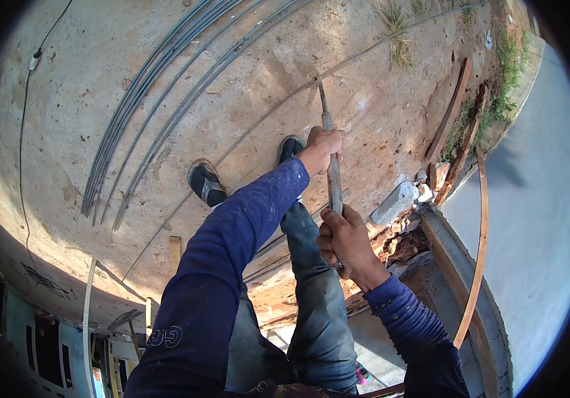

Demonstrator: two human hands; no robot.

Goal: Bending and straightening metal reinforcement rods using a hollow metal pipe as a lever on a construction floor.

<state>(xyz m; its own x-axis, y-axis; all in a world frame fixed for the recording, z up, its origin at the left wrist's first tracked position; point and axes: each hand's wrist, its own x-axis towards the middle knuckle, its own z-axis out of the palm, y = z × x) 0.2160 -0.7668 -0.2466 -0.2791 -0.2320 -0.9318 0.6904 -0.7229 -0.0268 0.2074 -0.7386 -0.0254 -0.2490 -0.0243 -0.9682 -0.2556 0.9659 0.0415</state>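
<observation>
Blue sleeves (215, 259) nearest the camera, reaching forward over dark trousers (318, 285) and a pair of shoes (205, 182). Left hand (323, 149): fist closed around a long bar (335, 186), farther along it than the other. Right hand (349, 242): fingers curled tightly round the same bar close to its near end.

Position of bar: right of the shoes, in front of the right leg. Long axis runs away from the body, leaning slightly to the left toward the far end; narrower tip points forward. Tip meets the line of a single thin rod (252, 127) that crosses the ground (265, 73) diagonally, near left to far right. Actual contact there: cannot tell. Bar and rod lie at a wide angle to one another.

Edges: on the left, a bundle of rods (146, 93), well apart from the bar, bending with the lens. On the right, a pale block (394, 202) near the right hand, then timber strips (449, 109) and a grey paved surface (537, 219) farther out. Room for movement: bare earth between bar and bundle, and past the tip; tighter beside the block
</observation>
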